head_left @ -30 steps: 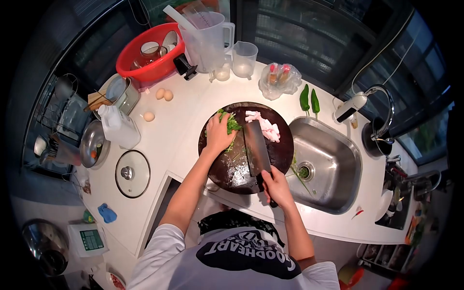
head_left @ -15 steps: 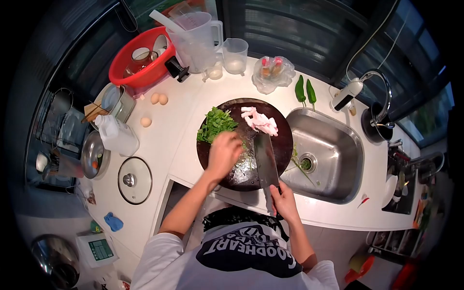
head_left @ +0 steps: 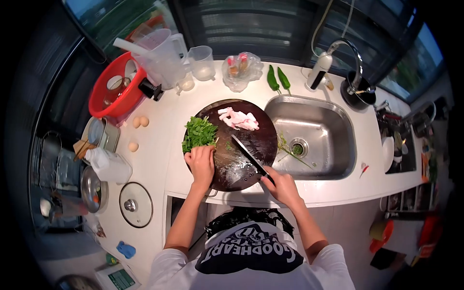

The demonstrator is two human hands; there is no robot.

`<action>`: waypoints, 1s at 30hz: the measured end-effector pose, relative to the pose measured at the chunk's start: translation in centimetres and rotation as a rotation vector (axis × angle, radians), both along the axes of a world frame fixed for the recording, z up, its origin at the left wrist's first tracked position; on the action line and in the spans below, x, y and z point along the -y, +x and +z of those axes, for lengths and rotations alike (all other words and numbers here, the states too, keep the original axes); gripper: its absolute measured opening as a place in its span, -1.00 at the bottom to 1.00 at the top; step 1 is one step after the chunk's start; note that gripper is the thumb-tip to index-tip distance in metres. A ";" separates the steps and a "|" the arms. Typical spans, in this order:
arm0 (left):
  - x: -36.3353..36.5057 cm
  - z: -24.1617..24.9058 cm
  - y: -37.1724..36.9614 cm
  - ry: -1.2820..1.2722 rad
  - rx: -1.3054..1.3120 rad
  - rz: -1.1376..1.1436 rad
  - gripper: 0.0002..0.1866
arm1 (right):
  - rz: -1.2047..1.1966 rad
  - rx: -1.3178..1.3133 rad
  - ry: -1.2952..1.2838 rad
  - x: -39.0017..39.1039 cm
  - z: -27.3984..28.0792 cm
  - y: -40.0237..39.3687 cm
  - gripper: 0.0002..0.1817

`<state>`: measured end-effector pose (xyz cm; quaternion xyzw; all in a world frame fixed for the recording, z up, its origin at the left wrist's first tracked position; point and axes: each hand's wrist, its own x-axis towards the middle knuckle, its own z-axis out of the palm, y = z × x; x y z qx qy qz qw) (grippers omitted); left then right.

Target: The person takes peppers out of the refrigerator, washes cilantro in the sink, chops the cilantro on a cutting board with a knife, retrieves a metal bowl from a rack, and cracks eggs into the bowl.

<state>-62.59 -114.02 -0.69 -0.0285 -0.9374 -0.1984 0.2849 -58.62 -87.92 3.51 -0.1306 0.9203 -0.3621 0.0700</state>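
On a round dark cutting board (head_left: 249,157) lie chopped green leaves (head_left: 199,132) at the left and strips of pale pink meat (head_left: 238,119) toward the back. My left hand (head_left: 200,162) is at the board's left front edge, its fingers together against the near side of the leaves; what is under the fingertips is hidden. My right hand (head_left: 282,186) is closed round the handle of a cleaver (head_left: 249,155). The cleaver's blade stands nearly on edge over the middle of the board, pointing back and left. Small green bits lie near it.
A steel sink (head_left: 333,145) with green stems in it adjoins the board's right side. Behind are two green chillies (head_left: 273,79), a plastic bag (head_left: 240,72), measuring jugs (head_left: 202,63) and a red basin (head_left: 116,87). Eggs (head_left: 140,121) and a glass lid (head_left: 136,205) lie left.
My left hand has moved down and left to the near side of the leaves. The cleaver has turned from lying flatter to nearly on edge, its tip swung left. The camera view has shifted.
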 end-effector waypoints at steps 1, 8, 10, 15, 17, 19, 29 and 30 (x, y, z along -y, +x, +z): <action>0.0 0.3 0.1 -0.006 -0.033 -0.015 -0.80 | 0.019 -0.057 0.059 0.2 -0.1 -0.3 -0.62; 0.8 1.4 0.4 0.343 -0.014 -0.064 -0.79 | 0.174 -0.220 0.324 -0.9 0.2 -1.5 -0.57; 1.6 1.3 0.4 0.358 0.012 -0.027 -0.80 | 0.211 -0.302 0.276 -2.1 -0.7 -2.4 -0.57; 1.7 1.6 0.7 0.403 -0.070 -0.005 -0.85 | 0.350 -0.332 0.185 -3.8 -2.2 -6.7 -0.57; 2.7 2.3 1.3 0.440 -0.081 0.058 -0.86 | 0.399 -0.329 0.192 -3.3 -1.8 -8.1 -0.57; 4.6 2.3 1.7 0.389 -0.137 0.131 -0.86 | 0.431 -0.309 0.210 -2.9 -1.7 -9.3 -0.57; 12.3 0.1 5.7 0.496 -0.172 0.431 -0.91 | 0.324 -0.411 0.171 -0.3 1.3 -9.8 -0.50; 12.6 0.1 6.0 0.502 -0.180 0.442 -0.90 | 0.279 -0.432 0.127 0.0 1.9 -9.8 -0.50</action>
